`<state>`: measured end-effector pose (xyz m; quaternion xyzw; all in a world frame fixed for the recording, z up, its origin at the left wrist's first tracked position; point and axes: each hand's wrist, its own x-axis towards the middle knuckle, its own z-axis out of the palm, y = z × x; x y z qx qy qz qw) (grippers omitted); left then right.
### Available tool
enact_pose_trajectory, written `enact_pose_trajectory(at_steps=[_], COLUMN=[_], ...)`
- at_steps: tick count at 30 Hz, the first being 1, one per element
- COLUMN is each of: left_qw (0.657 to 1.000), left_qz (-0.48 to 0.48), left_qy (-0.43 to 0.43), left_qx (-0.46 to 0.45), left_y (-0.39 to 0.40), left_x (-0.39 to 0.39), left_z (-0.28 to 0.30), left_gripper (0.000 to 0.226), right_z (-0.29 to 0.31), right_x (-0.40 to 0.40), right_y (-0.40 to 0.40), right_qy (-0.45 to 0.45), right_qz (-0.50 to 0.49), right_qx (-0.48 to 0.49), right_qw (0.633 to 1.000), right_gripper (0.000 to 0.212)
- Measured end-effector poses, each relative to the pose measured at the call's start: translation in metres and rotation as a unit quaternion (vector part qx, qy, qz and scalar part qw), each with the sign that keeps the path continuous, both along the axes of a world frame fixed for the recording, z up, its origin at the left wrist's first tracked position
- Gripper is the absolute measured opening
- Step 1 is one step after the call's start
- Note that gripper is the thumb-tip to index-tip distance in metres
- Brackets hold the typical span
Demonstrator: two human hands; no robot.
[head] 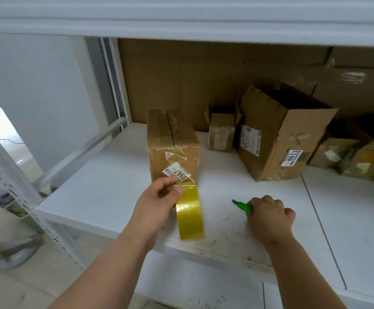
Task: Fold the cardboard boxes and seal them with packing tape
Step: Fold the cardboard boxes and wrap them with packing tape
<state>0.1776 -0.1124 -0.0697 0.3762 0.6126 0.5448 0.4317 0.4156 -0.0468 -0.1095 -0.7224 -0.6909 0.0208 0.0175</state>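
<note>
1. On the white metal shelf board in front of you stands a sealed brown cardboard box, its long axis running away from you toward the back of the shelf, one short end facing you.
2. Clear packing tape runs along the top seam of that box, lengthwise, and folds down over the near face.
3. A white sticker label on the near face reads "2960" in large black digits, tilted, beside a small printed code too fine to read.
4. Your left hand curls around a roll of yellowish translucent packing tape, thumb and fingers pinching its upper edge; the roll stands on edge on the shelf, just in front of the box and touching its lower near face.
5. Your right hand is closed in a fist around a green-handled utility knife, knuckles up, resting on the shelf; the knife's dark tip points left and slightly away from you.
6. Farther right, a larger open brown carton leans tilted, its flaps up; one white label on it reads "0613", the other is too small to read.
7. Between the two boxes sits a small open cardboard box, and more small cartons crowd the far right.
</note>
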Motion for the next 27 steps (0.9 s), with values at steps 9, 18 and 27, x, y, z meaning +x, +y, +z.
enact_pose_trajectory(at_steps=[9, 18, 27], left_qw=[0.994, 0.991, 0.998], left_qz=[-0.006, -0.013, 0.047], left_qy=[-0.105, -0.133, -0.04], left_qx=[-0.018, -0.012, 0.015], left_y=[0.001, -0.006, -0.004], left_x=[0.009, 0.011, 0.011], left_z=[0.006, 0.01, 0.012], left_gripper=[0.018, 0.013, 0.012], right_z=[0.069, 0.099, 0.1], right_x=[-0.04, -0.08, -0.097], right_y=[-0.024, -0.034, -0.03], right_qy=[0.343, 0.226, 0.165], right_qz=[0.208, 0.276, 0.269], right_qx=[0.143, 0.161, 0.149], right_qw=[0.905, 0.92, 0.937], right_gripper=[0.028, 0.03, 0.027])
